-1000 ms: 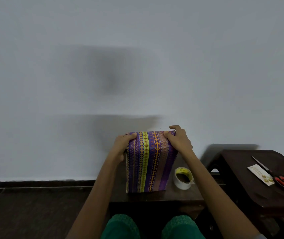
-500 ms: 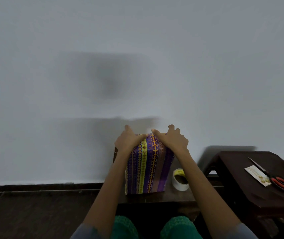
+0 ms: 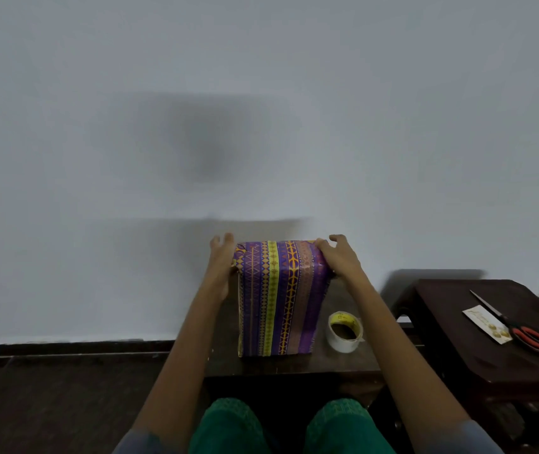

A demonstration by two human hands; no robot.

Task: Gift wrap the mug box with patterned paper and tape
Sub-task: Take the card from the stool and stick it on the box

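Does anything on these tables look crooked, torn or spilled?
Mostly tidy. The purple and yellow patterned wrapped box stands upright, but its paper puckers at the top left corner, beside the left hand. The clear tape roll, red-handled scissors and small white card lie undisturbed.

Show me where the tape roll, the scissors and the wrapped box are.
tape roll (image 3: 345, 330): head view, on its upper rim.
scissors (image 3: 528, 336): head view, on the red handles.
wrapped box (image 3: 278, 299): head view, on its front face.
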